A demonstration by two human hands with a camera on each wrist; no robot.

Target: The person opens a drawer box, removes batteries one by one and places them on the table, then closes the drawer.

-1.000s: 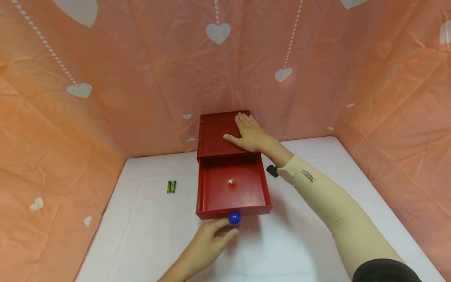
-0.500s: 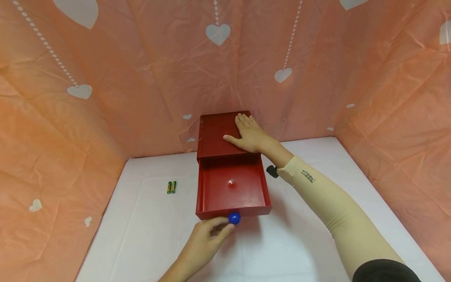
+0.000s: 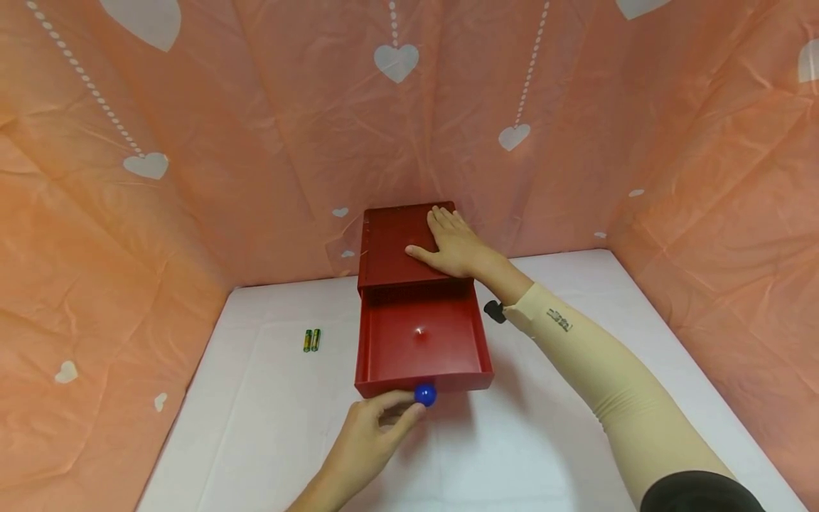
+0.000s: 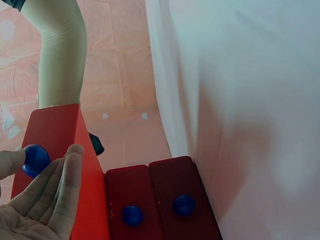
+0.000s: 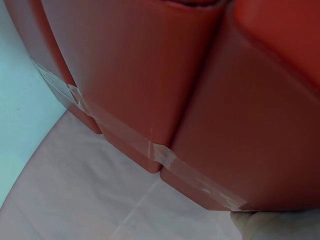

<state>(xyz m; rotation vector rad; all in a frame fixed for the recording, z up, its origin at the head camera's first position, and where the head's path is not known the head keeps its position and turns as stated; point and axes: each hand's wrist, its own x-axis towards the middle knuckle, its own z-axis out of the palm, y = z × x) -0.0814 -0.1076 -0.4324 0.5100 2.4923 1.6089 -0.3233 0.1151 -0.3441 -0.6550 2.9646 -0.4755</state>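
Observation:
A red drawer unit stands against the back wall, its top drawer pulled far out and showing a bare red inside. My left hand is at the drawer's front, thumb and fingers pinching the round blue knob. In the left wrist view the thumb touches that knob from one side and the fingers from the other. My right hand rests flat on top of the unit with its fingers straight. The right wrist view shows mostly the unit's taped side.
Two small green-and-yellow batteries lie side by side on the white table, left of the unit. Below the pulled-out drawer are two closed drawers with blue knobs. An orange sheet with white hearts hangs around the table.
My left thumb has come up against the blue knob, narrowing its gap to the fingers. The right hand and the drawer look the same.

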